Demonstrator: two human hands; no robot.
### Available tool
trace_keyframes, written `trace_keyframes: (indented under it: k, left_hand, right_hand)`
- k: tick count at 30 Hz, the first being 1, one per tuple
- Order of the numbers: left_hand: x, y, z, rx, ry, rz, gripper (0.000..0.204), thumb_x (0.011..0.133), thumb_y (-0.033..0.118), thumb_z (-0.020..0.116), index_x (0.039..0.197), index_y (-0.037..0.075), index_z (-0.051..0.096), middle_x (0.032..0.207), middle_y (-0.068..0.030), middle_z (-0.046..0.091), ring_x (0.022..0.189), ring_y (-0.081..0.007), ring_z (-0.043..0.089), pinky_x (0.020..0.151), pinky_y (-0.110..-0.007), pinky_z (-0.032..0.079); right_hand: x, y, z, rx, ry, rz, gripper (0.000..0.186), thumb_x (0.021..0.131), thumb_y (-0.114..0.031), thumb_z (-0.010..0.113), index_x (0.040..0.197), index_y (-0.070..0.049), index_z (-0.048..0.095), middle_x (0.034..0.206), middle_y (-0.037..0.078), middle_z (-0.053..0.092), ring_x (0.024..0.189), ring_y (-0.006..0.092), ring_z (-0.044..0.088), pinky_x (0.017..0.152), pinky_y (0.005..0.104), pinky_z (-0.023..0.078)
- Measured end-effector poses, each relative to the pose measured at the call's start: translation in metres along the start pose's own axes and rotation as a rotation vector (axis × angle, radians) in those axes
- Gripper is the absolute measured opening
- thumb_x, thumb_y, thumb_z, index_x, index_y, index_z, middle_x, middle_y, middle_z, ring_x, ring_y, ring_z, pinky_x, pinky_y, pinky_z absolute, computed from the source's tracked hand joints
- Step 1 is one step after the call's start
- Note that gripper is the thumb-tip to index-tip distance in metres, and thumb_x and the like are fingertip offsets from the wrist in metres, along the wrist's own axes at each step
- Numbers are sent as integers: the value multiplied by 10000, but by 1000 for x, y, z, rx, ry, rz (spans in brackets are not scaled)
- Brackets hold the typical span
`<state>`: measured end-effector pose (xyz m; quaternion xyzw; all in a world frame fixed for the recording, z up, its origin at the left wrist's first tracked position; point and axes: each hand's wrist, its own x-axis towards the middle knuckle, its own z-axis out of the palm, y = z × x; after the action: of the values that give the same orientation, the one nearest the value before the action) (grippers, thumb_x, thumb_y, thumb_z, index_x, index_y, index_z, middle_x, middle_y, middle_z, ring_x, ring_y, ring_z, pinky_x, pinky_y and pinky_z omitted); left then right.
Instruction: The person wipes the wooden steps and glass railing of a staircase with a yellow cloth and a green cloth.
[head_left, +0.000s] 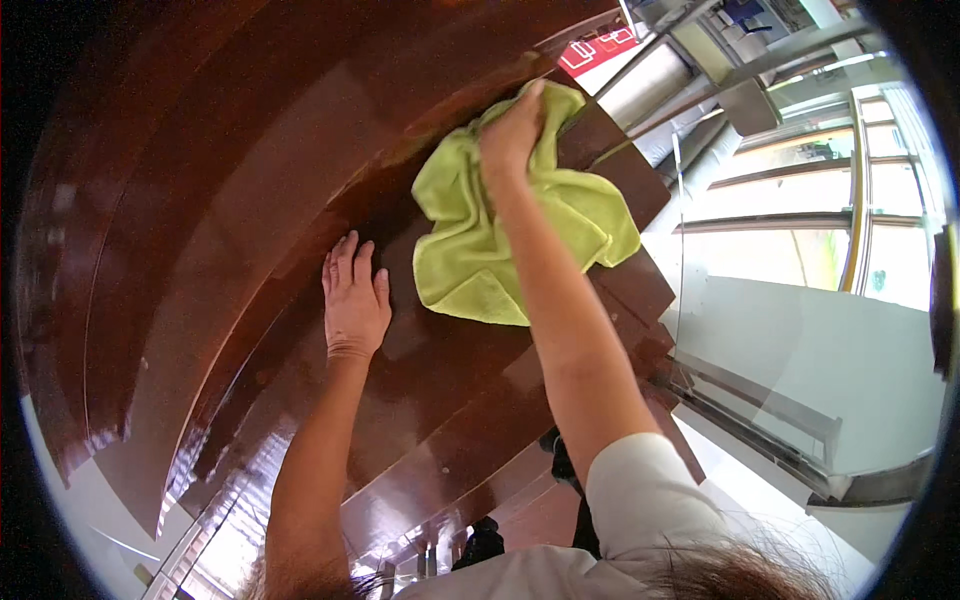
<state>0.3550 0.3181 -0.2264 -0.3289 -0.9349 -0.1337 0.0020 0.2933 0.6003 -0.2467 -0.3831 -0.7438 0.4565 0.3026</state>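
Observation:
Glossy dark brown wooden stairs (420, 370) fill the middle of the view. A lime-green cloth (470, 270) lies spread and rumpled over one tread. My right hand (511, 135) presses into the cloth's far part and grips it, close to the riser behind the tread. Folds of the cloth hide most of its fingers; the thumb side shows. To the left of the cloth, my left hand (355, 298) rests flat on the wood with its fingers stretched out and nothing in it.
Higher steps (250, 190) rise at the left and far side. Along the right, the stair ends stand beside thin metal rods, a glass panel (800, 360) and large windows. Dark shoes (482, 540) show on the steps below me.

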Motion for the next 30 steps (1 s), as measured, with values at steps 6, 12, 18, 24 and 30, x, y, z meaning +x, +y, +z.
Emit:
trace_keyframes:
  k: [6,12,18,24,30]
  left_hand:
    - [5,11,2,-5,-16,13,412,962,198,457,1340,50,383,1457,-137,321,1356,-332,297,1136,-465,236]
    - [3,12,0,1,-23,6,408,961,203,461,1335,52,393,1448,-135,329,1353,-331,299,1137,-461,237]
    - [3,14,4,-12,0,19,400,962,205,459,1329,55,401,1441,-134,334,1348,-333,304,1136,-461,243]
    - [-1,5,3,18,18,7,406,948,220,471,1309,46,407,1426,-146,362,1335,-323,331,1133,-467,248]
    - [6,20,7,15,14,24,403,958,230,451,1318,55,408,1431,-144,358,1336,-325,328,1132,-465,248]
  right_hand:
    - [-115,1,-71,-275,-131,-271,679,780,26,502,1401,72,234,1401,317,300,1303,483,296,1103,459,274]
    - [-91,17,-93,-488,-11,-305,821,763,-15,562,1408,142,79,1336,353,327,1251,490,354,1073,481,306]
    - [-22,11,-74,-362,183,-101,889,757,-43,579,1410,162,11,1378,373,298,1255,483,353,1085,446,293]
    - [-10,6,-66,-292,171,54,950,730,-70,619,1426,129,5,1404,362,269,1312,470,294,1142,420,217]
    - [-17,25,-88,-164,92,-56,875,762,-79,582,1418,136,44,1407,364,258,1320,474,279,1148,443,198]
